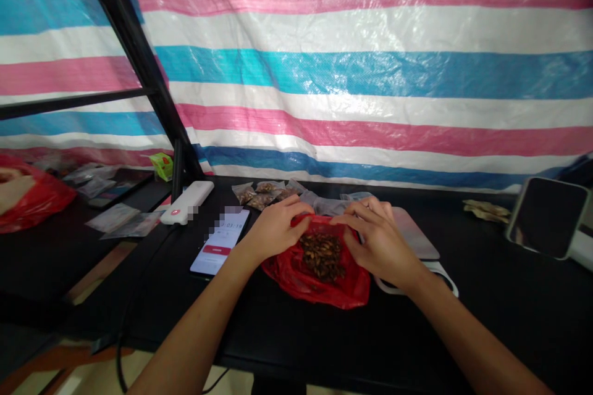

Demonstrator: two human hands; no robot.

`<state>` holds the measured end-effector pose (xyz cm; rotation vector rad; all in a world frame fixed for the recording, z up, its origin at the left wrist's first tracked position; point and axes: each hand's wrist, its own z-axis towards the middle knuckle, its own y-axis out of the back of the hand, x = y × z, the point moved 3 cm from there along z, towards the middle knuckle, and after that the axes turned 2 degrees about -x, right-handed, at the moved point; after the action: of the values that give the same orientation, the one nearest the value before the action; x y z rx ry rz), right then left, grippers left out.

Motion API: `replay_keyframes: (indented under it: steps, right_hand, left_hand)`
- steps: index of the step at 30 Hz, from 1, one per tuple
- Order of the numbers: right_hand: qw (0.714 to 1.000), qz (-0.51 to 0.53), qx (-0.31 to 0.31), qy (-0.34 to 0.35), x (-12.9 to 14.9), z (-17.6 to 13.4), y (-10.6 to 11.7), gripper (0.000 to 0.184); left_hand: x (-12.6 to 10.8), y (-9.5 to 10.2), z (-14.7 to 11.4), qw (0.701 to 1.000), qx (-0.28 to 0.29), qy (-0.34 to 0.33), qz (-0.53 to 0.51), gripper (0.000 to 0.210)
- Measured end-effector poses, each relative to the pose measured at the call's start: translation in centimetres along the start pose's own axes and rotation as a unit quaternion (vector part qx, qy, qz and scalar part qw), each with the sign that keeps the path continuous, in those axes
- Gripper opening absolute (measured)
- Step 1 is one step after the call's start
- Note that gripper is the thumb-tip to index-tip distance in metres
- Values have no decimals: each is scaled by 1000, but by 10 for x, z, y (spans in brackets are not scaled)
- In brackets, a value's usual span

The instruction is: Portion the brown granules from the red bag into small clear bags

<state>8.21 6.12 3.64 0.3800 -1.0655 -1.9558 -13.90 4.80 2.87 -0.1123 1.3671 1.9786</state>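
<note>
A red plastic bag [296,290] lies open on the black table in front of me. Inside it is a heap of small brown dried pieces [322,256], of a kind I cannot make out. My left hand [280,228] is bent over the bag's far left rim, thumb and fingers closed on the red film. On the far right rim, my right hand [377,237] grips the plastic with curled fingers; its fingertips are partly hidden. Just behind the bag sit several small clear packets [262,194] filled with brown bits.
A lit phone [220,244] and a white power strip [189,200] lie to the left. Right of the bag are a flat pale device [417,234] and a white ring-shaped strap [447,278]. Farther right, a dark-screened device [549,216] leans upright. A striped tarp [352,74] hangs behind.
</note>
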Motion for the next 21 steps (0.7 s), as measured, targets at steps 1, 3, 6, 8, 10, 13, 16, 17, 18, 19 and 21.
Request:
replay_keyframes:
  steps: [1, 3, 6, 8, 10, 13, 16, 17, 18, 19, 21]
  right_hand:
    - [1000, -3, 3, 1, 0, 0, 0, 36]
    - [1000, -11, 6, 1, 0, 0, -1, 38]
    - [1000, -18, -3, 1, 0, 0, 1, 40]
    - [1000, -13, -16, 0, 0, 0, 2, 41]
    - [1000, 2, -28, 2, 0, 1, 3, 40]
    - [999, 24, -24, 7, 0, 1, 2, 34]
    - [1000, 21, -12, -10, -4, 2, 0, 27]
    - [1000, 11, -15, -23, -6, 2, 0, 27]
    - [999, -2, -19, -37, -8, 2, -1, 28]
    - [998, -19, -22, -49, -11, 2, -1, 28]
    - [996, -53, -15, -64, -17, 0, -3, 29]
  left_hand:
    - [0, 1, 0, 1000, -3, -1, -2, 21]
    - [-2, 1, 1, 1000, -2, -5, -11, 22]
    - [-5, 2, 1, 998, -5, 9, -58, 19]
    - [-6, 0, 0, 992, 1, 34, -123, 18]
    - [-6, -2, -1, 979, 22, 59, -195, 19]
    - [-4, -8, -3, 971, 62, 74, -219, 24]
    - [0, -12, -2, 992, 55, 61, -97, 31]
    - [2, -12, -1, 996, 35, 58, -56, 34]
    - [4, -13, 0, 998, 10, 59, -28, 37]
    - [6, -14, 1, 998, -19, 60, -11, 39]
    - [11, -17, 2, 996, -62, 61, 5, 43]
